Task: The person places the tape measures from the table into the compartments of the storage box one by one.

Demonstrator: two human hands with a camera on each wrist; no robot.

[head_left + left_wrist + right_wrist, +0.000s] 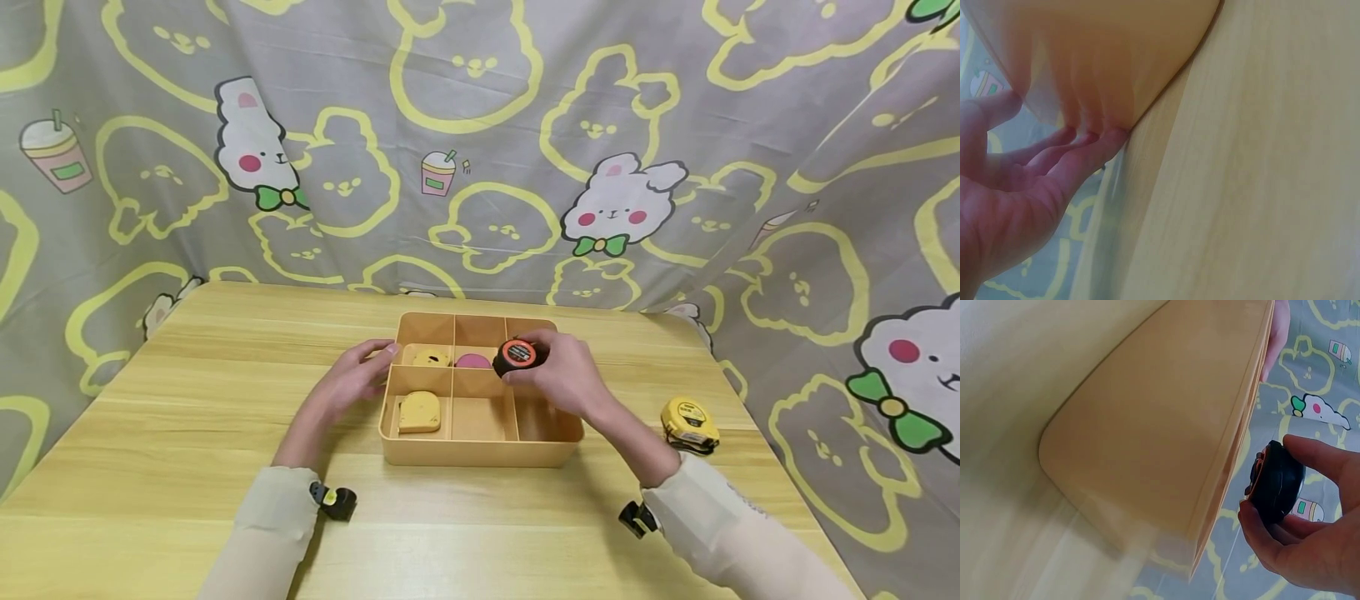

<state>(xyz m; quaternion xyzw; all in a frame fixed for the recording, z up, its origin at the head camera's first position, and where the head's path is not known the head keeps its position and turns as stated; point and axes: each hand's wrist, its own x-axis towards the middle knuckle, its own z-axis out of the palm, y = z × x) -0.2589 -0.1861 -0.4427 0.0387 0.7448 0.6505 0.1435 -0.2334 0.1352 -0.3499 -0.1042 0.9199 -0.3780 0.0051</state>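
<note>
My right hand (564, 372) pinches a black tape measure (518, 354) with an orange face between thumb and fingers, above the right part of an orange divided box (480, 454). From the right wrist, the tape measure (1277, 482) shows edge-on, above the box rim. My left hand (362, 372) touches the box's left outer wall (1104, 56) with its fingertips, fingers fairly straight. A yellow tape measure (419, 412) lies in the front left compartment. Behind it is another yellow item (432, 357), partly hidden by a divider. A pink rounded object (474, 362) shows in the back middle compartment, mostly hidden.
A yellow tape measure (688, 423) with a dark strap lies on the wooden table (187, 417), right of the box. A patterned grey curtain (495, 167) hangs behind the table and at its sides.
</note>
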